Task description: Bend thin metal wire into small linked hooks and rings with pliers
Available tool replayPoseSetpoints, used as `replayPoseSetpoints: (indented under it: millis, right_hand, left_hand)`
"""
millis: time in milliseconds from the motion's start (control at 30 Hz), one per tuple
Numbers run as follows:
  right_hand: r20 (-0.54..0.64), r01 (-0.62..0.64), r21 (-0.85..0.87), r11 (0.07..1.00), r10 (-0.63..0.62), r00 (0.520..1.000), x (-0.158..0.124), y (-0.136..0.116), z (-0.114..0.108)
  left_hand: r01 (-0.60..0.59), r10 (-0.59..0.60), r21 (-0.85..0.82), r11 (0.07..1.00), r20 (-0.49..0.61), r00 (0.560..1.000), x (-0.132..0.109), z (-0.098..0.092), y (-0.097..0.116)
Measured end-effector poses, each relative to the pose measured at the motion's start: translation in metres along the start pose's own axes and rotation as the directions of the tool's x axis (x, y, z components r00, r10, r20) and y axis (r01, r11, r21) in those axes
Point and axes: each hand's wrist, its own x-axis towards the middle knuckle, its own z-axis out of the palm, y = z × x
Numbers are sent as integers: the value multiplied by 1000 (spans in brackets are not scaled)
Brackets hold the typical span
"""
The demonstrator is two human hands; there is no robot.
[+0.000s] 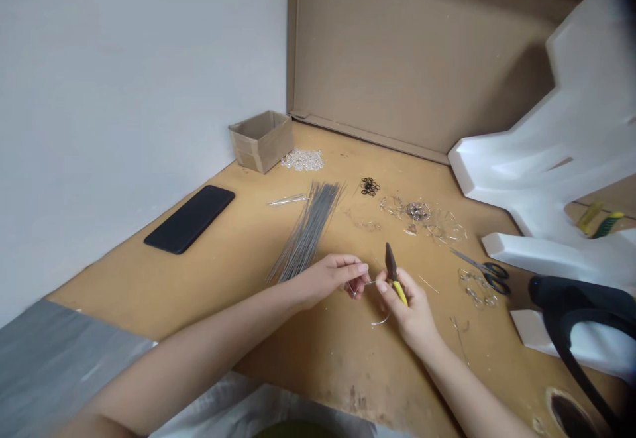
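My left hand [342, 273] is pinched around a thin piece of wire [370, 283] that reaches across to the right hand's fingertips. In my right hand [407, 302] are pliers [391, 266] with dark jaws pointing up and a yellow handle; its thumb and finger also meet at the wire. A curved bit of wire [380, 322] shows just below the hands. Behind my left hand lies a bundle of straight grey wires [311, 229].
Around the table [199, 292] are a phone [189, 219], a cardboard box [262, 140], clear small pieces [303, 160], black rings [369, 186], tangled wire pieces [418, 211] and scissors [489, 270]. White foam [561, 160] and a black curved object [571, 305] stand at right.
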Motion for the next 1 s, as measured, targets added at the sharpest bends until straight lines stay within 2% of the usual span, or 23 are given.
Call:
replayPoseSetpoints:
  millis: [67, 233, 300, 433, 500, 700, 900, 1000]
  right_hand:
    - [-18, -2, 65, 998, 4, 1000, -1, 2, -1]
    - [-61, -1, 114, 993, 8, 998, -1, 6, -1]
    - [-58, -6, 119, 993, 13, 998, 0, 6, 0]
    - [-59, 3, 96, 995, 2, 998, 0, 5, -1]
    - [-44, 6, 62, 998, -3, 999, 0, 4, 0]
    - [-70, 70, -106, 992, -78, 994, 0, 0, 3]
    - [-105, 166, -250, 954, -197, 975, -2, 2, 4]
    - [-95, 189, -294, 937, -225, 970, -3, 3, 5]
  left_hand:
    - [11, -11, 14, 1000, -11, 1000, 1, 2, -3]
    - [-84, 90, 324, 942, -2, 996, -1, 9, -9]
    - [-70, 67, 289, 955, 22, 998, -1, 8, -8]
    - [41, -44, 59, 997, 53, 998, 0, 1, -3]
    - [51, -51, 2, 999, 44, 998, 0, -3, 1]
    - [9, -7, 72, 997, -28, 1000, -5, -3, 10]
    - [-21, 32, 140, 990, -79, 996, -6, 4, 6]
    - [-13, 24, 152, 988, -69, 997, -5, 4, 4]
